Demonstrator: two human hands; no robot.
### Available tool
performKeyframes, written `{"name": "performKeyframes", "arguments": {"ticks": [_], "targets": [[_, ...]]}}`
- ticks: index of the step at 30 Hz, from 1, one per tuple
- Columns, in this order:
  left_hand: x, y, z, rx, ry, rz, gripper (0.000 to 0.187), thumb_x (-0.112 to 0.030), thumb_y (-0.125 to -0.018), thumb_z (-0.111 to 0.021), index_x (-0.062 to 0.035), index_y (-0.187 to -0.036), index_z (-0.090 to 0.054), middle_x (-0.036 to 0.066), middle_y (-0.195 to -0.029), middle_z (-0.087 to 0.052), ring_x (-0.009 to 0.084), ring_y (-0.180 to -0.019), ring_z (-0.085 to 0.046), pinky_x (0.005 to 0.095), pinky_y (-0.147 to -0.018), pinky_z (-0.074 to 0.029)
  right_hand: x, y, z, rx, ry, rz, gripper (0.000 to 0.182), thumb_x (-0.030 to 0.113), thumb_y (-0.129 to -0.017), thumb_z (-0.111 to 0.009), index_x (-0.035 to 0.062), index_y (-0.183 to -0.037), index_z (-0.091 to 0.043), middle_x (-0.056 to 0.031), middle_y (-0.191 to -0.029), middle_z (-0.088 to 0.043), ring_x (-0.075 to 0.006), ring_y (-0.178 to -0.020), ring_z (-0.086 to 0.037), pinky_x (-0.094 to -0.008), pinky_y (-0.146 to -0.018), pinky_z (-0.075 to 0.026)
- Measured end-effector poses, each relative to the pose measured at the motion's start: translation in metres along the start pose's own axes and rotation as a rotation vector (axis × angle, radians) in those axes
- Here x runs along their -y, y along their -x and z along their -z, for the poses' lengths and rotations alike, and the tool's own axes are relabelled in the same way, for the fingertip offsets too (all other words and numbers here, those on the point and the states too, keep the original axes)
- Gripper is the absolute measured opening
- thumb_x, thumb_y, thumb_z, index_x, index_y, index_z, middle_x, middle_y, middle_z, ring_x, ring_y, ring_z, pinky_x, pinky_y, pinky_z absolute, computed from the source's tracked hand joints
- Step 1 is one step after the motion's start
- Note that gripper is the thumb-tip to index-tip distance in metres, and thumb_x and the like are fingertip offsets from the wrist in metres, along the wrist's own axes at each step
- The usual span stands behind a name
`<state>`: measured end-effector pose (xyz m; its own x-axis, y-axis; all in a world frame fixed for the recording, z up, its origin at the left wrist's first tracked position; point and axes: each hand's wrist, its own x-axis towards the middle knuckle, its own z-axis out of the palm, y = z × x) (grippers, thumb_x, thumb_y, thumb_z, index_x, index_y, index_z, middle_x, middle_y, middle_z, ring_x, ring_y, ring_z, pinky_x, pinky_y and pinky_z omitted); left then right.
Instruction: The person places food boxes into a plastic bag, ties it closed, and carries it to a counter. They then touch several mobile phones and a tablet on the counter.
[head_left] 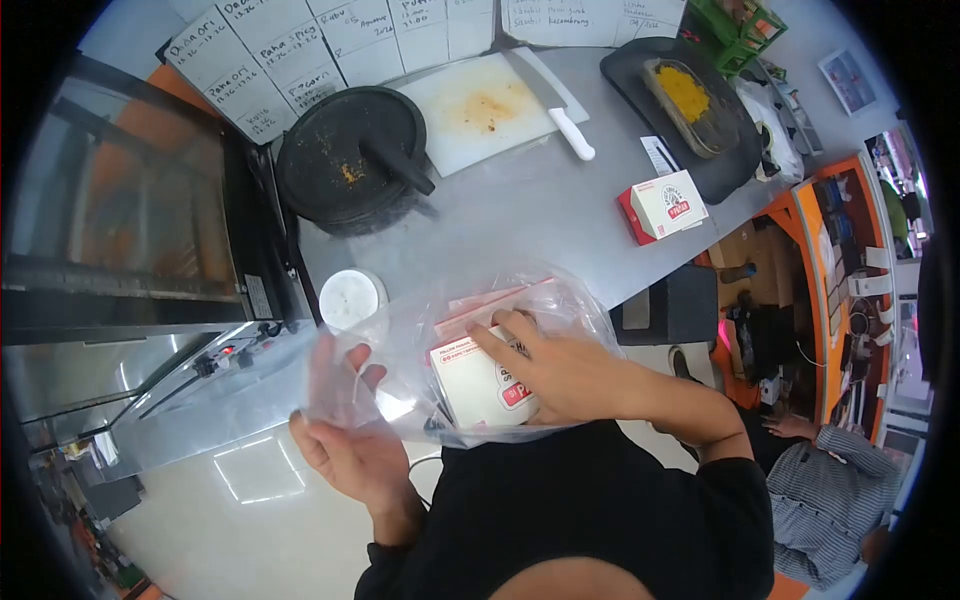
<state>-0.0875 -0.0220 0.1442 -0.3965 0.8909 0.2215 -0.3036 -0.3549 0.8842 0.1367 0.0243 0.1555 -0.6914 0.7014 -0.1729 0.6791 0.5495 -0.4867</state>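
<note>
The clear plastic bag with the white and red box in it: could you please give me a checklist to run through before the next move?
1. Clear plastic bag held open: ok, left hand grips its edge.
2. White and red box inside the bag: ok, right hand rests on it.
3. Box fully seated at the bottom: cannot tell.
4. Second white and red box on the grey steel counter: ok, apart from the bag.
5. White round lid clear of the bag: cannot tell.
</note>
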Motion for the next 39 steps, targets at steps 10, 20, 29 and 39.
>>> {"name": "performKeyframes", "arguments": {"ticks": [10,20,29,39], "targets": [[0.001,-0.020,-0.024,0.137,-0.055,-0.006,0.091,-0.055,-0.087,-0.065,0.0038,-0.148,-0.032,0.028,-0.157,-0.019,0.0524,-0.143,-0.017,0.0594,-0.114,-0.022,-0.013,0.004,0.030,0.148,-0.056,-0.001,0.099,0.017,-0.067,-0.081,0.0042,-0.147,-0.026,-0.0287,-0.139,-0.036,-0.0472,-0.093,-0.064,-0.0483,-0.078,-0.055],[0.011,-0.049,-0.004,0.358,-0.180,-0.294,0.024,-0.037,-0.074,-0.079,-0.0216,-0.089,-0.069,0.013,-0.150,-0.042,0.0535,-0.142,-0.020,0.0698,-0.111,-0.013,-0.037,0.012,0.036,0.107,-0.226,0.136,0.094,0.013,-0.068,-0.081,0.0021,-0.146,-0.029,-0.0292,-0.144,-0.032,-0.0488,-0.130,-0.042,-0.0515,-0.100,-0.045],[-0.031,-0.020,0.032,1.204,0.572,0.006,0.062,-0.033,-0.083,-0.069,-0.0166,-0.138,-0.048,0.020,-0.153,-0.031,0.0512,-0.117,-0.048,0.0644,-0.097,-0.035,-0.048,0.031,0.057,0.125,0.073,-0.056,0.083,0.036,-0.080,-0.075,-0.0039,-0.141,-0.036,-0.0310,-0.135,-0.039,-0.0476,-0.127,-0.044,-0.0522,-0.104,-0.039],[-0.031,-0.041,0.008,1.467,0.767,0.046,0.091,-0.036,-0.088,-0.069,0.0007,-0.151,-0.015,0.043,-0.144,-0.027,0.0424,-0.090,-0.065,0.0475,-0.067,-0.059,0.008,0.099,0.213,0.210,0.639,-0.366,0.051,0.055,-0.079,-0.068,0.0069,-0.097,-0.065,-0.0072,-0.075,-0.063,-0.0232,-0.067,-0.061,-0.0359,-0.066,-0.047]]}}
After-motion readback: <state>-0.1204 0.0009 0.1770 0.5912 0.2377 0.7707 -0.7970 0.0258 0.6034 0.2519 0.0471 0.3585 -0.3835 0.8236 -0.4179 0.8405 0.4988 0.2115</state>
